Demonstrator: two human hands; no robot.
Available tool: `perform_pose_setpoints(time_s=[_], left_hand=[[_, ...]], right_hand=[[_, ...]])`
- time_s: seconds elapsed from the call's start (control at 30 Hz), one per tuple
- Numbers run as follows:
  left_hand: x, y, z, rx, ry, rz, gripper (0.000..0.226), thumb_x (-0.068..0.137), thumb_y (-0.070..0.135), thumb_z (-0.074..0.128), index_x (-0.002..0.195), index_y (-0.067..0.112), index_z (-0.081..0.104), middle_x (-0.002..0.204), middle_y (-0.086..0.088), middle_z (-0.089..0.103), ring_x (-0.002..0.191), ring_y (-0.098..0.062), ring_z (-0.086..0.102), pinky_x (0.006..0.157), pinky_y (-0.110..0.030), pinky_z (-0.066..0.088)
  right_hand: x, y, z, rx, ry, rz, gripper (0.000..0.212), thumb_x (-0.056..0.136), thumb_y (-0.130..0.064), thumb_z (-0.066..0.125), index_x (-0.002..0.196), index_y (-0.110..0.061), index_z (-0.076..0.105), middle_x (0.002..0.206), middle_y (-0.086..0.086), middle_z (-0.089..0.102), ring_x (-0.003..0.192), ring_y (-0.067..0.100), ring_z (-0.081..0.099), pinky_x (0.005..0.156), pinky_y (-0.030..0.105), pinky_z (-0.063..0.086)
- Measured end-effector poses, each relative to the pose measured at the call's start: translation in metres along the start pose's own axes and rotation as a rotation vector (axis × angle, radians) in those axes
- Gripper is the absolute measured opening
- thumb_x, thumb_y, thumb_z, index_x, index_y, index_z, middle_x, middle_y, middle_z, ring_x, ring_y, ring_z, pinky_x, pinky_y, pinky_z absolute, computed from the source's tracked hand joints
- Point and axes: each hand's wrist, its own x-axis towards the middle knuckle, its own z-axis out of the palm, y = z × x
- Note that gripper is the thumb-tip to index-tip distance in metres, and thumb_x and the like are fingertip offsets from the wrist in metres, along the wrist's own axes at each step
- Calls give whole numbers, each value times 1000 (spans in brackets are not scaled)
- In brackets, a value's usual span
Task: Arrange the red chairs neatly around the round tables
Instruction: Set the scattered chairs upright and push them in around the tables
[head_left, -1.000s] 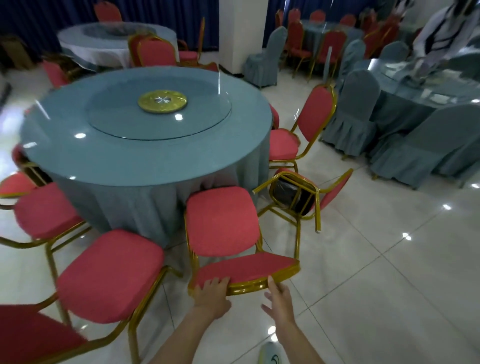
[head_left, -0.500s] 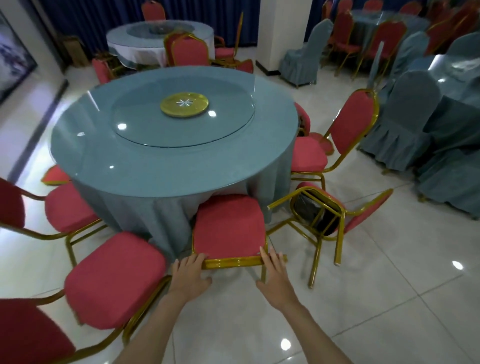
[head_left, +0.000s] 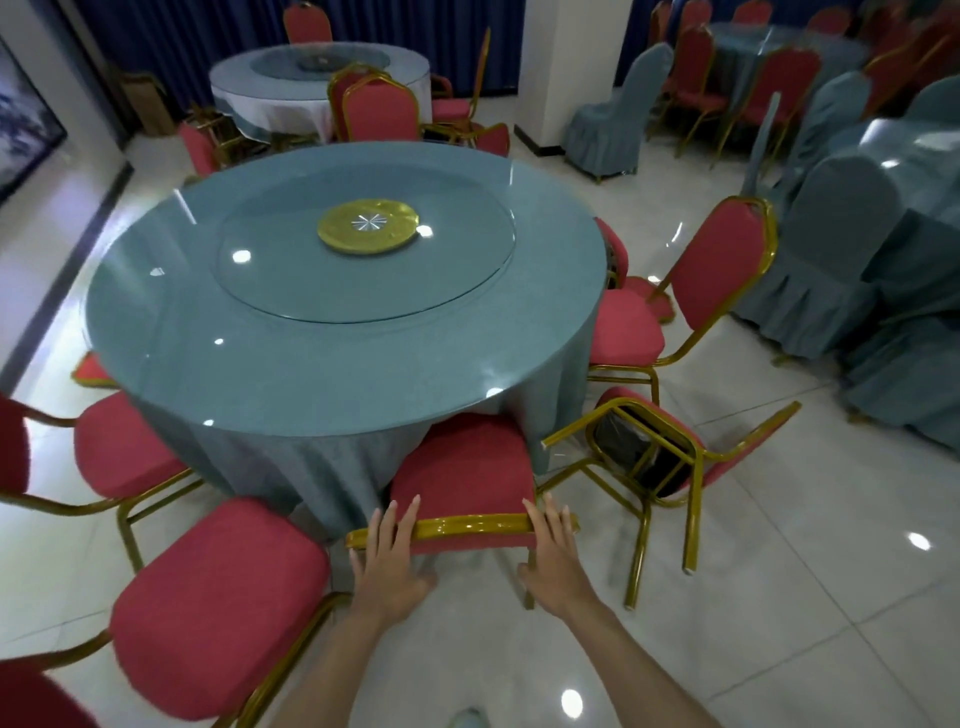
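Note:
A red chair (head_left: 462, 462) with a gold frame stands at the near edge of the round teal table (head_left: 311, 358), its seat front tucked under the tablecloth. My left hand (head_left: 389, 561) and my right hand (head_left: 556, 561) lie on the two ends of its gold back rail (head_left: 467, 527), with straight fingers reaching over the top. Just to the right, another red chair (head_left: 649, 457) lies tipped on its side with its legs pointing out. More red chairs stand around the table at the near left (head_left: 218, 597), left (head_left: 119, 452) and right (head_left: 623, 332).
A glass turntable with a gold disc (head_left: 368, 226) sits on the table. Teal-covered chairs (head_left: 826, 249) and tables crowd the right side. A second round table (head_left: 317, 78) with red chairs and a white pillar (head_left: 571, 67) stand behind. Bare tiled floor lies at the lower right.
The chair under my hands has come upright and slid toward the table, its seat now partly under the cloth. My fingers have straightened over the back rail.

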Motion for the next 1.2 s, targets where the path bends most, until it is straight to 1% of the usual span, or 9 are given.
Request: perform_pose_setpoints(time_s=[0.23,0.37,0.5,0.67,0.73,0.8,0.9,1.03,1.2], left_hand=[[7,3,-2,-113,3,-57,75,87,68,53,149,66,11,169,13,16,158,-16,-3,120,-71,-8],[12,41,-14,-84,33,-15,62,95,73,40,153,60,23,158,18,37,152,-14,25,118,-67,-16],[19,96,-3,-72,124,24,55,99,58,49,152,46,38,152,17,46,147,-9,34,120,-64,-16],[27,164,33,-137,171,141,37,101,33,58,137,40,56,132,22,56,133,-7,48,125,-52,8],[30,189,49,-191,189,260,30,99,21,62,127,33,64,123,19,63,121,-11,57,111,-34,36],[35,226,74,-265,180,325,27,97,11,64,117,28,69,112,16,67,107,-9,62,92,-17,43],[37,286,110,-440,98,253,24,97,5,64,109,24,72,107,12,70,100,-6,67,86,-22,55],[35,376,151,-497,36,200,22,99,7,61,106,24,72,109,11,70,102,-1,65,77,-8,48],[35,460,189,-464,-58,204,23,100,11,59,104,31,70,110,15,68,105,-1,63,83,-15,47]], right_hand=[[-9,5,-8,83,-4,-35,99,96,-14,60,149,-58,-10,168,-17,-20,154,14,-24,127,44,18],[-17,10,-32,361,69,-69,81,101,-11,60,154,-48,12,154,-37,18,138,-29,11,112,1,17],[-19,37,-60,502,121,24,62,105,-28,56,158,-44,28,159,-22,30,148,2,32,122,33,32],[-35,93,-121,679,286,162,36,105,-38,54,142,-39,54,136,-21,51,120,-1,50,106,27,36],[-41,124,-139,717,301,198,28,104,-37,56,131,-41,62,129,-23,60,114,-4,56,106,32,44],[-49,164,-160,760,312,234,21,104,-32,59,122,-37,68,121,-18,69,110,1,66,99,32,53],[-61,216,-201,776,338,248,15,102,-25,62,111,-30,72,103,-13,77,96,8,73,80,21,53],[-74,281,-264,773,347,213,15,101,-20,62,108,-28,73,99,-9,78,91,4,73,81,23,51],[-74,338,-333,768,382,190,18,102,-20,60,108,-33,71,96,-9,77,88,8,72,83,25,53]])
